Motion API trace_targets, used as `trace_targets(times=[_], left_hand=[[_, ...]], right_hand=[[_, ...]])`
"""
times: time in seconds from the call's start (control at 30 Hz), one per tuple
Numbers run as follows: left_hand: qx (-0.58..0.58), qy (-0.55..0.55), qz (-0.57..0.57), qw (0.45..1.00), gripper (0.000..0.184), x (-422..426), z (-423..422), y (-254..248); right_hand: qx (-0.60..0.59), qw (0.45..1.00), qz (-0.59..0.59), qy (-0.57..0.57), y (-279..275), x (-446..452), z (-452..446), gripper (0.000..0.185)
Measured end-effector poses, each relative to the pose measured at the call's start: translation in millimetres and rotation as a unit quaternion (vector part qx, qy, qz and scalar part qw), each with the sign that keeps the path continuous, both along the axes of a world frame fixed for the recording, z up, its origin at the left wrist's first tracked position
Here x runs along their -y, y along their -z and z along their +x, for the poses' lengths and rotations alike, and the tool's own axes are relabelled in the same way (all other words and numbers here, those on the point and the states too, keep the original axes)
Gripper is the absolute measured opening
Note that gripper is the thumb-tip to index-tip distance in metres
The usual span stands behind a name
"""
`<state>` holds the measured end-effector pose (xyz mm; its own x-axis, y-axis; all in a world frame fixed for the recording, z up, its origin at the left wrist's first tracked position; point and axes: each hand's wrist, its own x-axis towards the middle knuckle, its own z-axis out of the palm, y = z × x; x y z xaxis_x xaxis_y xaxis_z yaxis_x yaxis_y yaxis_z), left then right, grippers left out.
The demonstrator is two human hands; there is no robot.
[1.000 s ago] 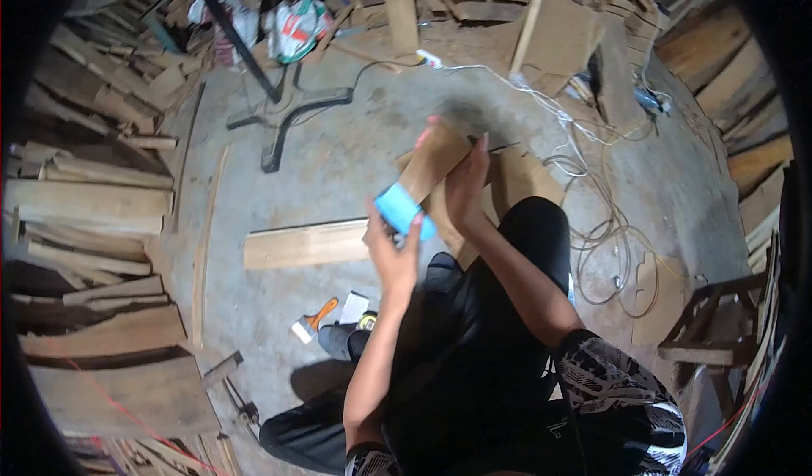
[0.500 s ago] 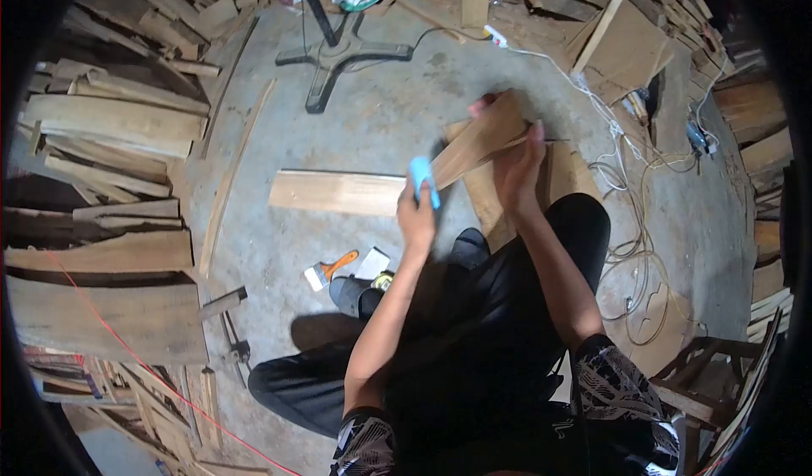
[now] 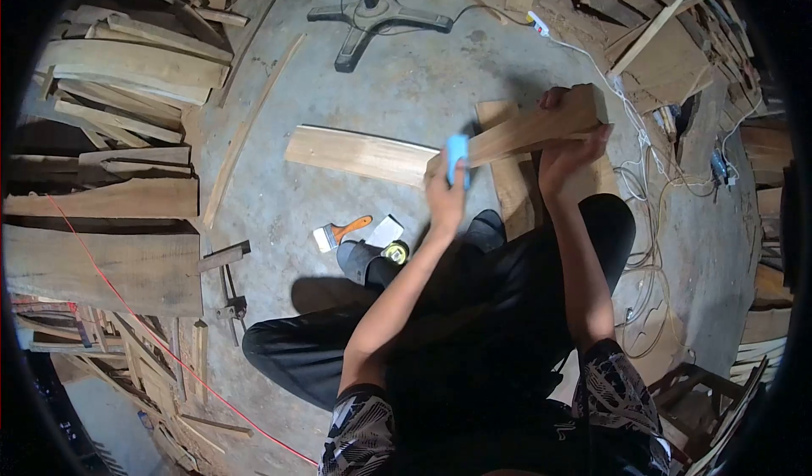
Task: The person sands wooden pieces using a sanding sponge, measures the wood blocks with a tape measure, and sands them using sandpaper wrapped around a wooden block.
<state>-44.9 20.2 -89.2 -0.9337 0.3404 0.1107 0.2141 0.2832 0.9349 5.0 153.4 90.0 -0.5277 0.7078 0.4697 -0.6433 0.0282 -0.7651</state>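
Note:
My left hand (image 3: 445,198) is closed round a light-blue block (image 3: 458,156), held against the near end of a wooden board (image 3: 529,134). My right hand (image 3: 565,165) grips that board towards its far end, from below, with fingertips showing over the far edge. The board is tilted above other pieces of wood (image 3: 511,190) on the floor. To the left lies a flat pale plank (image 3: 359,154), its right end behind my left hand. A paintbrush (image 3: 342,232) with an orange handle, a white rectangular piece (image 3: 386,229) and a tape measure (image 3: 395,252) are by my foot.
Stacked planks (image 3: 101,264) line the left side, with a red cord (image 3: 127,305) running across them. A black cross-shaped stand base (image 3: 372,21) is on the concrete floor ahead. Cables (image 3: 647,222) and a white power strip (image 3: 539,24) lie to the right.
The view has shifted, so the floor items appear higher and further right. Both hands still hold the block and the board; the board now lies at a flatter angle.

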Motion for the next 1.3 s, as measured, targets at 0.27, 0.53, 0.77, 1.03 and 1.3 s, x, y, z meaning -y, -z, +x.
trace_targets(times=[0.27,0.53,0.77,1.03,1.3], left_hand=[[-0.108,0.138,0.111,0.978,0.055,18,6,-83],[0.139,0.159,-0.219,0.953,0.056,118,1,-7],[0.164,0.001,0.018,0.986,0.061,162,11,-14],[0.151,-0.027,-0.021,0.988,0.067,179,39,8],[0.019,0.059,0.084,0.995,0.062,172,48,-70]], right_hand=[[0.010,0.997,-0.028,0.069,14,-1,-4,0.076],[0.040,0.996,-0.011,0.075,11,-11,-9,0.092],[0.036,0.999,-0.008,-0.041,-14,41,-16,0.093],[0.032,0.986,-0.077,-0.146,-15,112,-7,0.084],[0.077,0.988,-0.076,-0.107,-18,135,3,0.085]])
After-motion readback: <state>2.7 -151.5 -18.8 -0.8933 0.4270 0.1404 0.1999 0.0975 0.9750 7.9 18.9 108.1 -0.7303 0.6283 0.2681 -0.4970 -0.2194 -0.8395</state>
